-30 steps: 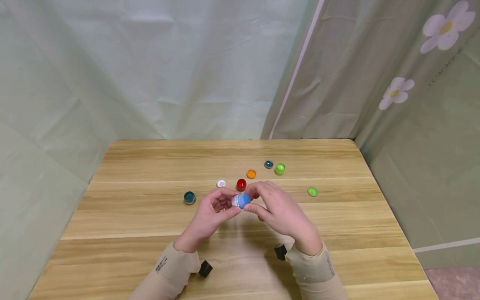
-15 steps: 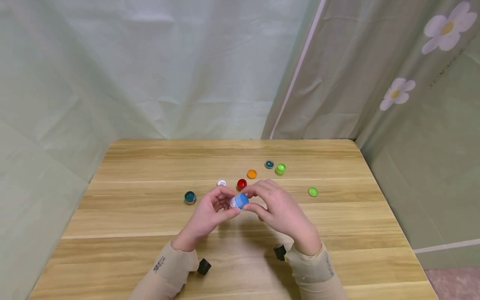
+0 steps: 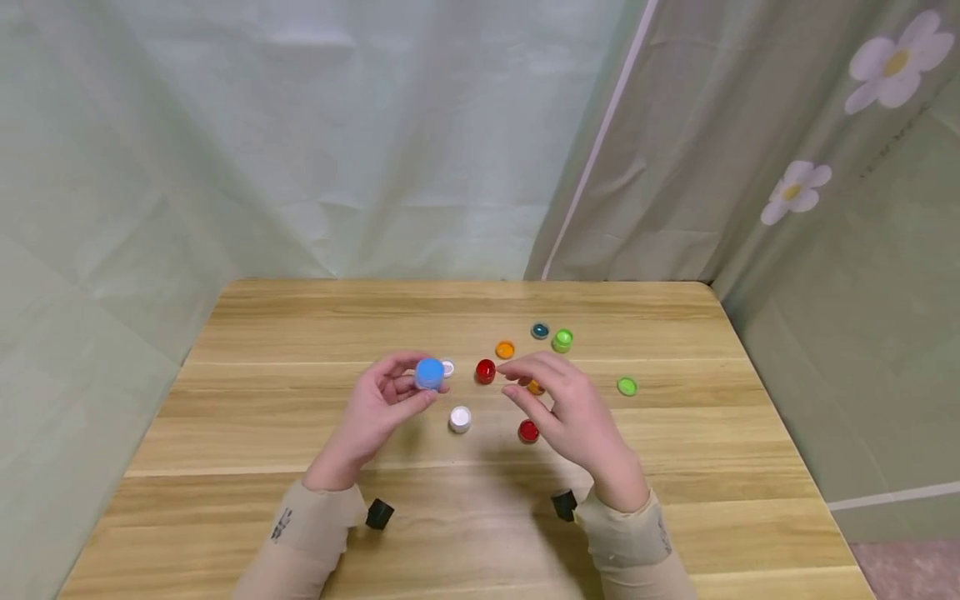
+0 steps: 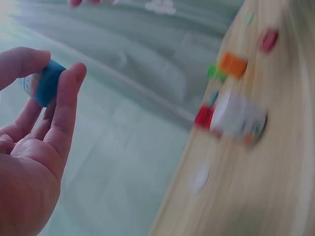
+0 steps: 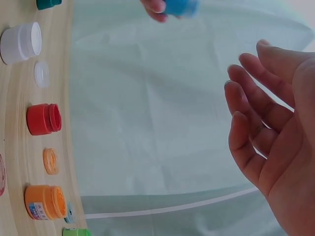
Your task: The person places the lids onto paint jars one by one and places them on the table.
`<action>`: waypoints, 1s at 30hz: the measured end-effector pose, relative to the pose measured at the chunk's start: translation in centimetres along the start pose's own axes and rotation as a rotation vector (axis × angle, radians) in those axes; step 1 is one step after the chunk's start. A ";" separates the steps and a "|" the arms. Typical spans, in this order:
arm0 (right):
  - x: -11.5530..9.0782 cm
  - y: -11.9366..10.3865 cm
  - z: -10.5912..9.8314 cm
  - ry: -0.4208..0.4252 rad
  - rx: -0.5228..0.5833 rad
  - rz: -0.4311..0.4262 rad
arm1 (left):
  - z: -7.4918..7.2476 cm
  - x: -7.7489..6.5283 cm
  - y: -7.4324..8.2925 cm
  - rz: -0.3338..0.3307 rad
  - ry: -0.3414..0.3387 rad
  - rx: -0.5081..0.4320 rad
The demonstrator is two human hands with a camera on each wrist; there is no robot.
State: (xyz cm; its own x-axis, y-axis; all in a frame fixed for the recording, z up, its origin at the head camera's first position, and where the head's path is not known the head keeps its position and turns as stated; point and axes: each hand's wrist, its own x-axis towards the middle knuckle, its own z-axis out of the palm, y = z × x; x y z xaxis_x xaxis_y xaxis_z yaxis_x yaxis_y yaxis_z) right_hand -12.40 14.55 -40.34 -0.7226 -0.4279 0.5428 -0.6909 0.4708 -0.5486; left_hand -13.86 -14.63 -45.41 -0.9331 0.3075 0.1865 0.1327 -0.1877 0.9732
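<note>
Up above the table my left hand (image 3: 375, 400) pinches a small paint jar with a blue lid (image 3: 430, 374) between thumb and fingers. In the left wrist view, the blue lid (image 4: 49, 83) sits on the labelled body. My right hand (image 3: 562, 408) hovers to the right, fingers loosely bent and nothing in them. Below, between the hands, stands a white paint jar (image 3: 460, 419) without its lid. An open red jar (image 3: 486, 372) is just beyond the right fingertips. Under the right hand lie a red lid (image 3: 528, 431) and a partly hidden orange jar (image 3: 536, 387).
A white lid (image 3: 447, 367), orange lid (image 3: 505, 350) and dark teal lid (image 3: 540, 331) lie farther back. An open green jar (image 3: 562, 340) and its lid (image 3: 627, 386) are at the right. A teal jar (image 5: 48, 3) shows in the right wrist view. A curtain (image 3: 420, 167) hangs behind.
The left hand has carried the blue-lidded jar left and slightly away, out of the right hand's reach. The right hand has let go of it, staying nearly in place; the white jar is now uncovered.
</note>
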 end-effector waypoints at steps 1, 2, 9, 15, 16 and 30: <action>0.0 0.1 0.0 0.007 -0.005 -0.002 | -0.7 0.0 0.1 0.002 0.012 0.005; -0.1 0.2 0.0 0.011 -0.008 -0.004 | -1.4 0.1 0.1 0.005 0.024 0.019; -0.1 0.4 -0.2 0.019 -0.012 -0.007 | -6.9 0.3 -0.1 -0.044 0.151 0.247; 0.0 0.3 -0.3 0.006 -0.019 0.014 | -10.3 0.4 -1.1 -0.129 0.226 0.491; 0.0 0.3 -0.3 0.005 -0.022 0.018 | -10.7 0.5 -1.3 -0.149 0.232 0.534; -0.2 0.7 -0.5 0.021 -0.041 0.021 | -14.6 1.5 -3.6 -0.316 0.332 0.839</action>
State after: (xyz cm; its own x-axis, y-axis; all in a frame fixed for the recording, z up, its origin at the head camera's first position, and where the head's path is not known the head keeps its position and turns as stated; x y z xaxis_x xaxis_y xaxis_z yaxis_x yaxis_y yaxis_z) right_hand -12.76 15.39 -40.52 -0.7363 -0.4015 0.5447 -0.6737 0.5111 -0.5338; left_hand -20.61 -27.12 -50.62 -0.9969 -0.0751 -0.0236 -0.0657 0.6285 0.7750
